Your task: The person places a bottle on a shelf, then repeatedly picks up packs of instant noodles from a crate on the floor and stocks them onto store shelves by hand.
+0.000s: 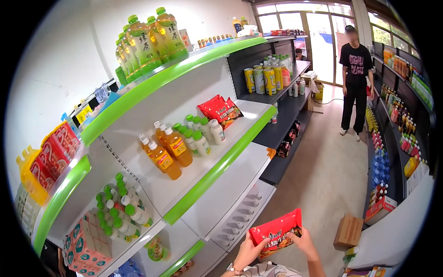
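The left hand point(249, 249) and right hand point(305, 241) are clamped on opposite ends of a red packet point(276, 228), thumbs on its front, at the near end of the aisle point(318, 152). To the left, a white shelf point(251, 113) bears orange bottles point(178, 148), then green-capped bottles point(200, 144) and more red packets point(218, 110) farther along. A person point(355, 81) stands at the far right.

Left grip point(249, 253) bare; thin wristband point(232, 269), detail too small to read. Right grip point(303, 243) bare, forearm point(316, 267) sleeveless. Shirt point(272, 271) pale grey, dark curvy print.
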{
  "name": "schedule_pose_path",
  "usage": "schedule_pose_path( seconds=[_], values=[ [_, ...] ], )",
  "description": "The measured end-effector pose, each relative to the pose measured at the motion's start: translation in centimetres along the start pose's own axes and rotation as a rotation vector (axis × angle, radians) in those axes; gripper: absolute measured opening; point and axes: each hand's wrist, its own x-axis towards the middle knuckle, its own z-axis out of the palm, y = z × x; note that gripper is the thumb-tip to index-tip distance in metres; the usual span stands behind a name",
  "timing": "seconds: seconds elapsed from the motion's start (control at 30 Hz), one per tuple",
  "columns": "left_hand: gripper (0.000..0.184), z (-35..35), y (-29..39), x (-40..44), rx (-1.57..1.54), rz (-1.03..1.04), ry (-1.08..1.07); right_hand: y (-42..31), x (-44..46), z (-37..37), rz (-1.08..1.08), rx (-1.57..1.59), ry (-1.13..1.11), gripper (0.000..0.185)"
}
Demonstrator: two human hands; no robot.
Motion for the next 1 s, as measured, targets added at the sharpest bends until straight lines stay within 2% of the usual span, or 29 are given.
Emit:
schedule_pose_path(
  seconds=[0.07, 0.1, 0.2, 0.23, 0.33, 0.37, 0.47, 0.5, 0.53, 0.6, 0.63, 0.67, 0.7, 0.73, 0.77, 1.0],
  values=[
    [0.063, 0.1, 0.0, 2.3, -0.003, 0.044, 0.016, 0.3, 2.3, -0.8, 0.055, 0.013, -0.013, 0.026],
    [0.061, 0.4, -1.0, 3.6, -0.256, -0.070, -0.057, 1.2, 3.7, -1.3, 0.060, 0.021, -0.014, 0.026],
    [0.052, -0.4, -1.0, 7.7, -0.419, -0.160, -0.087, 3.6, 8.4, -1.8, 0.090, 0.058, -0.013, 0.027],
    [0.059, -0.7, 0.0, 9.2, -0.477, -0.229, -0.101, 3.7, 10.3, -1.8, 0.106, 0.080, -0.006, 0.026],
    [0.042, -0.3, 0.8, 13.7, -0.596, -0.086, 0.007, 2.2, 16.2, -1.4, 0.104, 0.103, 0.013, 0.024],
    [0.044, -0.3, 0.7, 15.8, -0.683, -0.101, -0.028, 2.1, 18.0, -1.3, 0.086, 0.093, 0.004, 0.024],
    [0.042, -0.5, 1.9, 23.0, -0.394, 0.128, 0.134, -1.4, 26.0, 0.1, 0.015, 0.107, -0.029, 0.024],
    [0.047, -0.2, 1.5, 25.2, -0.493, 0.108, 0.195, -2.3, 28.4, 0.4, 0.011, 0.114, -0.027, 0.025],
    [0.059, -0.5, 0.4, 27.9, -0.260, 0.235, 0.235, -3.3, 30.9, 0.6, 0.002, 0.115, -0.028, 0.025],
    [0.058, -2.3, 10.1, 29.4, 0.224, 0.415, 0.338, -5.2, 35.9, 1.2, 0.009, 0.098, -0.074, 0.027],
    [0.068, -2.1, 11.2, 30.7, 0.452, 0.536, 0.518, -6.2, 37.6, 1.4, 0.036, 0.082, -0.098, 0.027],
    [0.074, -2.2, 11.1, 31.8, 0.464, 0.543, 0.543, -8.0, 39.4, 2.2, -0.004, 0.082, -0.103, 0.027],
    [0.072, -2.5, 11.5, 32.9, 0.518, 0.561, 0.533, -9.2, 41.4, 2.9, -0.109, 0.014, -0.119, 0.027],
    [0.070, -2.8, 12.1, 34.2, 0.575, 0.589, 0.525, -9.9, 43.3, 3.3, -0.120, -0.007, -0.151, 0.030],
    [0.060, -2.7, 12.7, 35.4, 0.661, 0.552, 0.507, -11.1, 45.0, 3.9, -0.154, -0.025, -0.189, 0.032],
    [0.052, -4.0, 15.3, 43.8, 0.924, 0.524, 0.650, -13.5, 55.9, 7.7, -0.129, 0.108, -0.449, 0.037]
  ],
)
